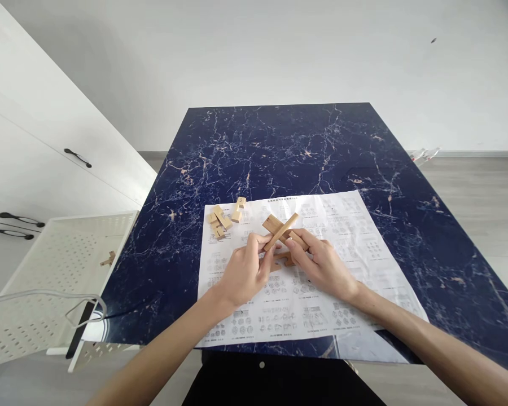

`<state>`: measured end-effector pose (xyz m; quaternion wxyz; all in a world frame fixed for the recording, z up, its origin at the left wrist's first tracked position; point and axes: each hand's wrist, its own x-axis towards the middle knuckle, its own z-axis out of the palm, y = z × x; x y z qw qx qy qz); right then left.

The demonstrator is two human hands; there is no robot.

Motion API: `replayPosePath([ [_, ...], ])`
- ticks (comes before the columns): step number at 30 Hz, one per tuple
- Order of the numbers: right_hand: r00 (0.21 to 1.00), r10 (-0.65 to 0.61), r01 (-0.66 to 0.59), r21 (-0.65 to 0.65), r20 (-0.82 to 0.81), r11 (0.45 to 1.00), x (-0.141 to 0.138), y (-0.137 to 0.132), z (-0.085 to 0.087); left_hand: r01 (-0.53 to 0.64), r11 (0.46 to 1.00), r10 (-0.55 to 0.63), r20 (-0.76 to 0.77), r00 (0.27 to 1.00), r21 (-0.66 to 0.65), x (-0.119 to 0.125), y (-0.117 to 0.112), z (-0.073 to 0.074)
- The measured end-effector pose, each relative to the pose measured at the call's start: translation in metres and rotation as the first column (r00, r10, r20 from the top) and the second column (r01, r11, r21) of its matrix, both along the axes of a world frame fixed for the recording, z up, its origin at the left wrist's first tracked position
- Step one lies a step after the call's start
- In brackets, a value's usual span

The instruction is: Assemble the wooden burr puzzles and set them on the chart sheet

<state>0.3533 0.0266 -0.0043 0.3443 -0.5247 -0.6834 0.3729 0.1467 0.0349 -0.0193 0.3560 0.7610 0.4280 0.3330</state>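
Table (279, 146): square top, dark blue marble pattern with pale veins. Printed sheet (355, 237): white, rows of diagrams, lying flat at the table's 6 o'clock edge. Loose wooden blocks (220, 221): small cluster at the sheet's 10 o'clock corner.

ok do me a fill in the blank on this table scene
1. The left hand and right hand hold crossed ____ sticks.
2. The printed sheet lies on a marbled table coloured dark ____.
3. The loose blocks lie by the sheet's far ____ corner.
4. One stray piece lies on the ____ perforated rack.
Missing words: wooden, blue, left, white.
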Motion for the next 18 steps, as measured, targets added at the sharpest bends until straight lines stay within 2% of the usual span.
replayPosePath([
  [9,0.999,0.041,-0.04,0.022,-0.017,0.999,0.0043,0.0001,-0.0051,0.01,1.0,-0.01,0.006,1.0,0.005,-0.0007,0.001,0.0007],
  [18,0.998,0.067,-0.067,0.023,-0.018,0.998,0.0052,-0.0004,-0.0059,-0.009,0.998,0.011,0.039,0.999,-0.059,-0.0007,-0.0017,-0.0006],
])
